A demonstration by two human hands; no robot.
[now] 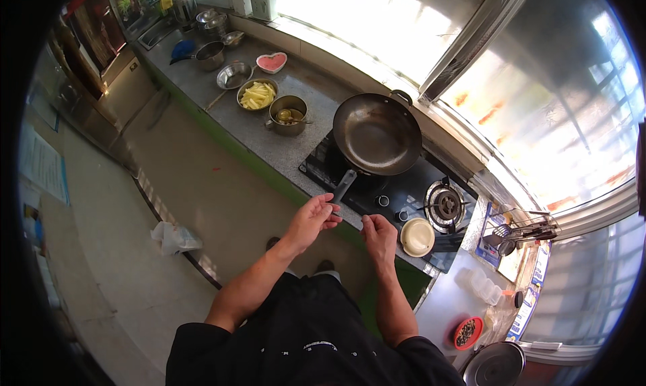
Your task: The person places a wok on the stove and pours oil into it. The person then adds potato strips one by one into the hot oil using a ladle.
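A dark wok (377, 133) rests on the black gas stove (363, 201), its grey handle (344, 185) pointing toward me. Close by the handle's end is my left hand (313, 221), palm turned inward, fingers loosely bent and apart; whether the fingertips touch the handle I cannot tell. To the right, at the counter's front edge, my right hand (381, 239) is closed with thumb and fingers together. Anything inside it is hidden. Just right of that hand, a round cream-coloured dish or lid (417, 237) lies at the stove's front edge, beside the bare burner (445, 205).
Left of the wok stand a metal pot (288, 126), a bowl of pale cut strips (258, 95), a heart-shaped dish (272, 63) and a dark saucepan (210, 55). Utensils (508, 238) and a red bowl (468, 333) are at right. A plastic bag (176, 238) lies on the floor.
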